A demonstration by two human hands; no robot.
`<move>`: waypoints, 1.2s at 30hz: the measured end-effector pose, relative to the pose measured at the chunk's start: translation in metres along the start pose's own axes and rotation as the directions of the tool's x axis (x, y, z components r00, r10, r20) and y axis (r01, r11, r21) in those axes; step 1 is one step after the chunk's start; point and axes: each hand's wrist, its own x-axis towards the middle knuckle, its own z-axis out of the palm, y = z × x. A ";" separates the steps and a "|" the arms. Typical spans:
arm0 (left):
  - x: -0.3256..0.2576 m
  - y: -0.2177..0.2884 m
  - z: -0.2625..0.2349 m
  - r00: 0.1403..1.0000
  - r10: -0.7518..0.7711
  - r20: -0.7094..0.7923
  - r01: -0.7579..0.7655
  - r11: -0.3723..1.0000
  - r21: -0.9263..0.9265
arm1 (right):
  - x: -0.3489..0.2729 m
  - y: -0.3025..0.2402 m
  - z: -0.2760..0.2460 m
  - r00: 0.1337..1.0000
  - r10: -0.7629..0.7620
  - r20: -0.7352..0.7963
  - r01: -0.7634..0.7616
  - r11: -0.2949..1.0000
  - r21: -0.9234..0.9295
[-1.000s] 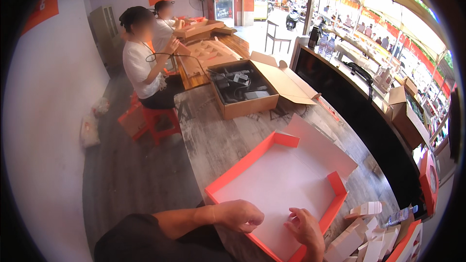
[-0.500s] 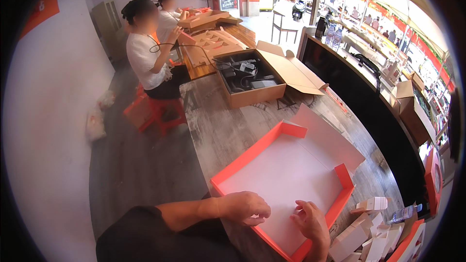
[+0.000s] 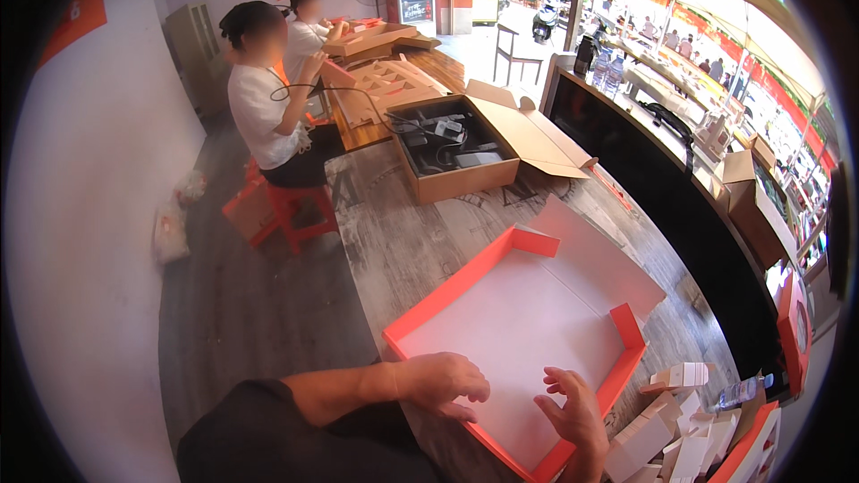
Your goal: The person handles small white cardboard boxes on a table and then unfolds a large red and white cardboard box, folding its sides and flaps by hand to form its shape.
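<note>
A shallow cardboard box (image 3: 501,304), orange-red on its walls and white inside, lies in front of me on the wood-look table. Its left and right walls stand up with end tabs bent inward, and the far flap (image 3: 595,250) lies folded out flat. My left hand (image 3: 445,385) hovers over the near left edge, fingers curved and the thumb apart, holding nothing. By the near right wall, my right hand (image 3: 573,407) is open, fingers spread. Whether either hand touches the box is hard to tell.
A brown carton (image 3: 461,148) of cables and devices stands farther up the table. Small white boxes (image 3: 644,438) and a plastic bottle (image 3: 743,391) crowd the near right. A person (image 3: 264,94) sits on a red stool (image 3: 304,210) at the far left; another sits beyond.
My left hand's thumb and fingers have parted slightly, and my right hand's fingers have spread a little. The whole view has shifted slightly; the box remains in place on the table.
</note>
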 end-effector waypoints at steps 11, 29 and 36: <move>-0.007 -0.015 -0.025 0.996 0.080 0.038 -0.083 0.991 0.104 | -0.003 -0.016 -0.006 1.000 -0.021 -0.011 0.021 1.000 -0.015; -0.028 -0.004 -0.009 0.997 0.071 0.033 -0.077 0.970 0.232 | 0.006 0.018 -0.025 0.875 -0.164 -0.456 0.038 0.961 -0.272; -0.034 0.009 -0.027 0.994 0.068 0.088 -0.084 0.975 0.204 | 0.024 0.048 -0.051 0.788 -0.092 -0.609 -0.148 0.932 -0.332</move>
